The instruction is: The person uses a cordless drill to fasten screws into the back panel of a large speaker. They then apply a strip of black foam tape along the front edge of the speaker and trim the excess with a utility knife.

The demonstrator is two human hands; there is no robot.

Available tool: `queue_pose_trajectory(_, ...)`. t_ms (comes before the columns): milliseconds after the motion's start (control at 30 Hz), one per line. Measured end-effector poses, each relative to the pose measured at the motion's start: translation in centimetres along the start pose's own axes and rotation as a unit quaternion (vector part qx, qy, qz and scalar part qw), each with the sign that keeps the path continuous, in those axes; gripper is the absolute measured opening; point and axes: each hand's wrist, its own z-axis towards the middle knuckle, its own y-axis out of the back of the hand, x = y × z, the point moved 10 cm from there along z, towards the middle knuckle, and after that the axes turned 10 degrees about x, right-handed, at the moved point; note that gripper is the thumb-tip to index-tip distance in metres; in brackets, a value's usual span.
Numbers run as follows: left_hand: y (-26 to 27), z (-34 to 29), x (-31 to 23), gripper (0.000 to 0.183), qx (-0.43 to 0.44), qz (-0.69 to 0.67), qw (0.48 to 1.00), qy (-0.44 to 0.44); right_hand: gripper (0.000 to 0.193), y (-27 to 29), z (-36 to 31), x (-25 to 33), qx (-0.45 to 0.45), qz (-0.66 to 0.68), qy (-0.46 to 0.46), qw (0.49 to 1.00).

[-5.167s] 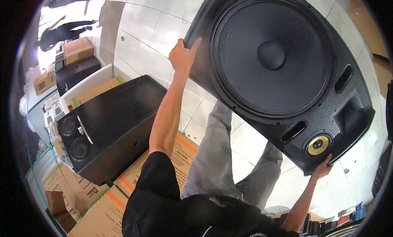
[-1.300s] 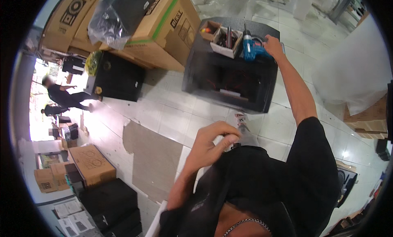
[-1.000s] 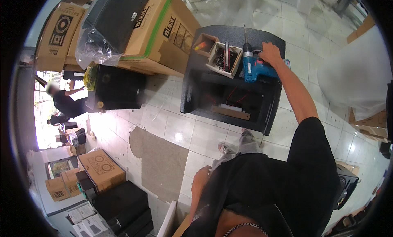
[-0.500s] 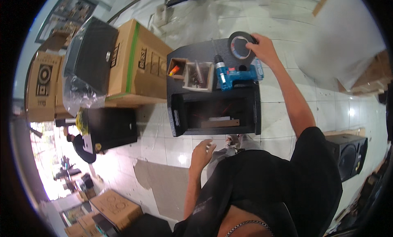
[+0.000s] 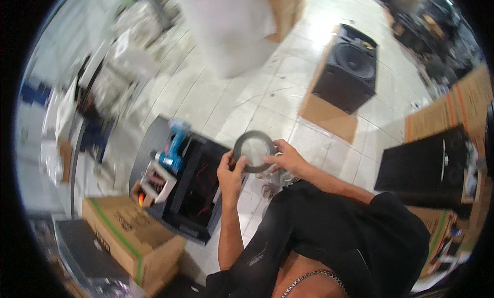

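Observation:
A roll of black tape (image 5: 256,134) is held up in front of me, its ring facing upward. My left hand (image 5: 231,172) grips its left edge, with the thumb lying over the ring. On the opposite side, my right hand (image 5: 289,159) pinches the rim. To the left lies a black speaker cabinet (image 5: 188,229) with its open cavity showing wires. A blue cordless drill (image 5: 174,153) rests on the cabinet. Beside it sit a small open box (image 5: 163,192) of dark small parts and a brown box with an orange item (image 5: 141,199).
A speaker (image 5: 352,66) stands on a cardboard sheet (image 5: 329,118) ahead on the tiled floor. Large cartons (image 5: 123,236) stand at lower left. Another black speaker (image 5: 419,167) is on the right. A white-wrapped object (image 5: 226,30) stands at the top.
My right hand has brought the tape from above the cabinet to in front of me. My left hand has come up and taken hold of it. The view has turned right.

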Motion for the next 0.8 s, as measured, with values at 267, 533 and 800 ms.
queue_pose_trajectory(267,-19.0,1.6,8.0,0.046,0.167,0.037,0.977,0.129,0.061,8.1,-13.7,3.2,-0.076,-0.523,0.281,0.801)
queue_pose_trajectory(533,-42.6,4.0,12.1,0.037,0.382,0.15,0.901,0.137,0.04,30.7,-20.2,-1.4,-0.239,-0.211,0.148,0.936)
queue_pose_trajectory(800,-60.2,9.1,16.5,0.029,0.362,0.222,0.894,0.146,0.036,49.8,-22.6,-1.3,-0.193,-0.085,0.152,0.966)
